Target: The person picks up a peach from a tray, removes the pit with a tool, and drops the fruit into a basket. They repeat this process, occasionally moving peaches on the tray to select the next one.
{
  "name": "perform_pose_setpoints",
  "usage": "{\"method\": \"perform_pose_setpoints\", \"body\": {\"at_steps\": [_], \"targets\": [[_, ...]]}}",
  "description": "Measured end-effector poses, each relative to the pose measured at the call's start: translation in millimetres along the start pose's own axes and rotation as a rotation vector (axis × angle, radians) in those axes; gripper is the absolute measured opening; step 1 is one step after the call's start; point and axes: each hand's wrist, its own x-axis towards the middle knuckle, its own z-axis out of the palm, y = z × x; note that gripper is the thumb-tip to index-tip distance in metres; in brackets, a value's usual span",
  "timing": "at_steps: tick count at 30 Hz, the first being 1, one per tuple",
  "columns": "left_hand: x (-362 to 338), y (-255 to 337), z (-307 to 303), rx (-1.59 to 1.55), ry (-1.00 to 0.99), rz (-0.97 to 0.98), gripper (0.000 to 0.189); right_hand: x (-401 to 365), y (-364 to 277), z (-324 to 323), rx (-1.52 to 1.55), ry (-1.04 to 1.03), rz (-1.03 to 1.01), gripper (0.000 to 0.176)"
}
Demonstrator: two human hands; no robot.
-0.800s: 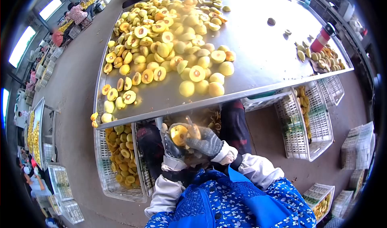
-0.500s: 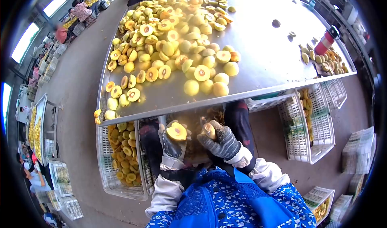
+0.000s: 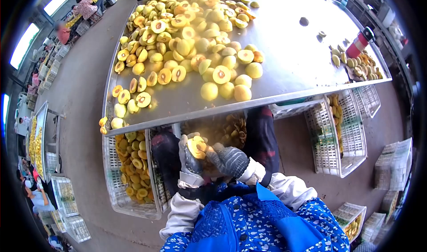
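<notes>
Below the steel table (image 3: 293,74)'s front edge, lower centre, the left hand (image 3: 190,163) holds a halved fruit (image 3: 195,147) in curled fingers; the right hand (image 3: 231,160), fingers bent, is beside it (grip too blurred to tell). Floor (image 3: 84,127) spans left.

Single head-worn wide-angle view, facing forward and down, near the metal table (image 3: 293,65)

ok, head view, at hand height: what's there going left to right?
Side table → white crate of fruit halves → gloved left hand holding a stone-fruit half → gloved right hand → second white crate → stacked crates
</notes>
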Motion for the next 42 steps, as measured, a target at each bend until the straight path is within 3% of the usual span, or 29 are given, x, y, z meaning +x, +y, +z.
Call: {"method": "perform_pose_setpoints", "body": {"at_steps": [5,8,11,14,17,20,25,32,35,37,38,42], "targets": [[-0.1,-12.1,2.2,0.081,0.078,0.122,0.046,0.3,1.8,7.5,-0.068,-0.052,-0.071,0.029],[-0.6,-18.3,2.1,0.137,0.148,0.205,0.043,1.3,6.1,17.1,0.284,-0.189,0.218,0.033],[2.7,-24.6,0.4,0.283,0.201,0.337,0.038,-3.4,12.3,22.9,0.020,-0.037,-0.057,0.036],[4.2,-26.3,0.7,0.327,0.199,0.371,0.034,0.9,7.4,16.2,0.154,-0.071,0.076,0.040],[1.8,-25.0,5.2,0.368,0.178,0.390,0.033,1.4,12.5,25.3,0.290,-0.037,0.174,0.042],[-0.4,-21.2,5.0,0.398,0.143,0.357,0.034,7.0,-0.6,3.7,0.397,-0.148,0.305,0.043],[-1.4,-17.1,5.1,0.403,0.132,0.296,0.034,5.0,4.9,10.9,0.374,-0.137,0.261,0.045],[-10.2,-15.3,20.2,0.542,0.132,0.459,0.030,0.1,11.6,22.1,0.457,-0.033,0.155,0.043],[-7.5,-17.6,23.1,0.568,0.161,0.530,0.028,1.0,2.0,13.4,0.668,-0.115,0.389,0.043],[-6.3,-19.2,20.0,0.593,0.168,0.557,0.030,-2.6,7.7,22.0,0.668,-0.068,0.297,0.041],[-9.3,-15.1,21.0,0.556,0.128,0.477,0.024,-5.8,13.6,30.0,0.654,-0.031,0.222,0.040],[5.2,-8.8,3.2,0.506,-0.056,0.346,0.022,0.1,1.6,-7.4,0.647,-0.179,0.292,0.038]]}}
